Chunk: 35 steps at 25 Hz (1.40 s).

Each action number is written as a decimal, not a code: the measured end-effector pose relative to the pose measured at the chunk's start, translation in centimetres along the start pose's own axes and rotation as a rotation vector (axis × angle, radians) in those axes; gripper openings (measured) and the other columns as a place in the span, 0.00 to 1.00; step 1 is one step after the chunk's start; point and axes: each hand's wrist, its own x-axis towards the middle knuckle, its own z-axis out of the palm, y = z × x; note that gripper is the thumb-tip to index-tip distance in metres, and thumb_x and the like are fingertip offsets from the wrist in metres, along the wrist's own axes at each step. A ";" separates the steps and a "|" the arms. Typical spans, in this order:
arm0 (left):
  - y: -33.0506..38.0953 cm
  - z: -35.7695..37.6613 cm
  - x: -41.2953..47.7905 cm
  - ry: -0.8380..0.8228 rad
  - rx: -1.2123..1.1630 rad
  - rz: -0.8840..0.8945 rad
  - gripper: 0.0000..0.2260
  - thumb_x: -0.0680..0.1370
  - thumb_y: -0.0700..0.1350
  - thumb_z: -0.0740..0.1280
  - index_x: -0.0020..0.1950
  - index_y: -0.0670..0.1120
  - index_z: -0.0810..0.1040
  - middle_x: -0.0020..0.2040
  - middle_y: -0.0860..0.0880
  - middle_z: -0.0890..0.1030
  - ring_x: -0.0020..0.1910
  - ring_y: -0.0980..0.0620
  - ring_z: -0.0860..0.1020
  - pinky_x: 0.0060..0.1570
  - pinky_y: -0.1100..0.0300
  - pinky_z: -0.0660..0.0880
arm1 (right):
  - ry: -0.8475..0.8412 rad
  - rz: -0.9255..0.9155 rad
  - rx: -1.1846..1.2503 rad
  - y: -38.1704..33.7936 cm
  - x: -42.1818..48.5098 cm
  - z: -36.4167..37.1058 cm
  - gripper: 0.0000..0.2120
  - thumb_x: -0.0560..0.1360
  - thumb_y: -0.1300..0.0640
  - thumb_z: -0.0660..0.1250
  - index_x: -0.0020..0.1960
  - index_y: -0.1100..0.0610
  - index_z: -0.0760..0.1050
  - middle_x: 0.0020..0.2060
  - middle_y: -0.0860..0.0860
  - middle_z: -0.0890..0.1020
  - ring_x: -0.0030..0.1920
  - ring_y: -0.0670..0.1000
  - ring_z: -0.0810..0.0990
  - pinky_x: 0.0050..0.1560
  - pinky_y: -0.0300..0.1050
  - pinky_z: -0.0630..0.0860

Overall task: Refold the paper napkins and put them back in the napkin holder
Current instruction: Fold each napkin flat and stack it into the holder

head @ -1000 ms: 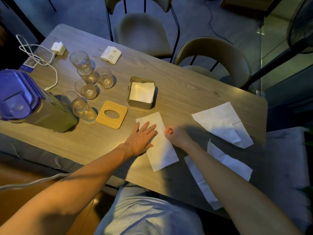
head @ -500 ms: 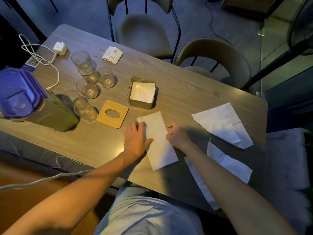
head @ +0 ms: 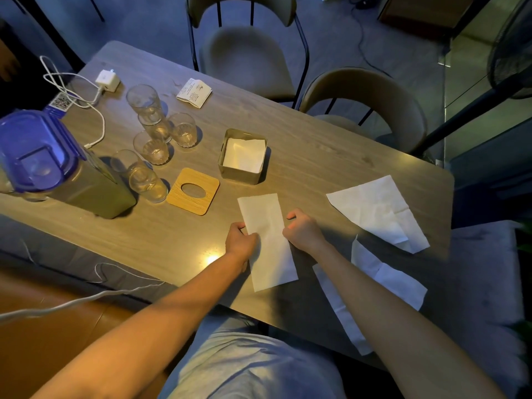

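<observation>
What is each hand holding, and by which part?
Both hands hold one folded napkin: the left hand pinches its left long edge, the right hand its right long edge, about midway along.

Smooth wood-grain top of the table (head: 316, 156), satin, with one bright glint by its near edge. White matt paper, softly creased: the folded napkin (head: 270, 249) and the open napkins (head: 374, 208) at right. Dull, matt, metal-look walls of the napkin holder (head: 239, 175). Pale, smooth wood with visible grain: the lid (head: 178, 194). Clear glossy glass: the tumblers (head: 142, 100) at left. Translucent plastic pitcher (head: 95, 191), cap blue and shiny. Far chairs (head: 244, 56): matt cloth seats, thin dark metal frames.
</observation>
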 end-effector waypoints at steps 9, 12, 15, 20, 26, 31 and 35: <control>2.4 -1.5 -0.4 -0.221 0.008 0.271 0.30 0.80 0.39 0.68 0.77 0.54 0.58 0.55 0.45 0.79 0.56 0.47 0.80 0.57 0.49 0.78 | 0.022 -0.034 0.084 0.6 0.3 -1.6 0.13 0.76 0.57 0.68 0.61 0.53 0.74 0.53 0.51 0.79 0.53 0.53 0.79 0.50 0.44 0.76; 3.5 -2.0 -0.4 -0.288 0.010 0.387 0.34 0.81 0.39 0.66 0.80 0.59 0.52 0.40 0.45 0.76 0.46 0.54 0.79 0.52 0.62 0.76 | 0.048 0.005 0.160 0.2 0.4 -2.3 0.16 0.77 0.55 0.66 0.64 0.52 0.72 0.57 0.50 0.78 0.57 0.52 0.78 0.59 0.50 0.77; 4.3 -2.1 -0.5 -0.313 -0.011 0.469 0.30 0.82 0.38 0.64 0.80 0.57 0.57 0.35 0.48 0.73 0.41 0.55 0.76 0.52 0.63 0.76 | -0.075 0.173 0.497 0.1 0.4 -2.8 0.19 0.79 0.56 0.64 0.69 0.53 0.70 0.59 0.52 0.76 0.56 0.51 0.78 0.59 0.51 0.80; 5.2 -2.2 -1.0 -0.336 -0.020 0.470 0.20 0.82 0.43 0.65 0.74 0.57 0.71 0.54 0.44 0.78 0.57 0.46 0.78 0.59 0.51 0.79 | -0.102 0.163 0.736 1.1 0.5 -3.5 0.17 0.76 0.56 0.72 0.64 0.51 0.75 0.62 0.56 0.77 0.59 0.56 0.82 0.53 0.52 0.85; 6.0 -1.8 -1.4 -0.385 0.238 0.510 0.19 0.79 0.34 0.68 0.68 0.48 0.77 0.58 0.51 0.77 0.50 0.59 0.76 0.46 0.72 0.77 | -0.034 0.053 0.676 1.4 -0.1 -5.1 0.08 0.79 0.54 0.69 0.56 0.53 0.82 0.57 0.54 0.83 0.56 0.55 0.82 0.60 0.54 0.81; 6.3 -1.5 -0.5 -0.292 0.365 0.613 0.16 0.79 0.39 0.69 0.65 0.52 0.78 0.57 0.51 0.78 0.55 0.56 0.77 0.58 0.59 0.78 | -0.196 -0.128 0.624 1.2 -1.4 -6.9 0.11 0.75 0.51 0.76 0.57 0.51 0.83 0.53 0.54 0.86 0.53 0.53 0.86 0.53 0.53 0.83; 7.0 -1.3 -0.1 -0.257 0.419 0.699 0.18 0.79 0.38 0.68 0.68 0.49 0.76 0.61 0.50 0.76 0.59 0.54 0.76 0.63 0.56 0.75 | -0.175 -0.176 0.478 0.5 -1.7 -7.6 0.15 0.75 0.62 0.75 0.60 0.53 0.81 0.56 0.52 0.83 0.54 0.50 0.84 0.44 0.37 0.81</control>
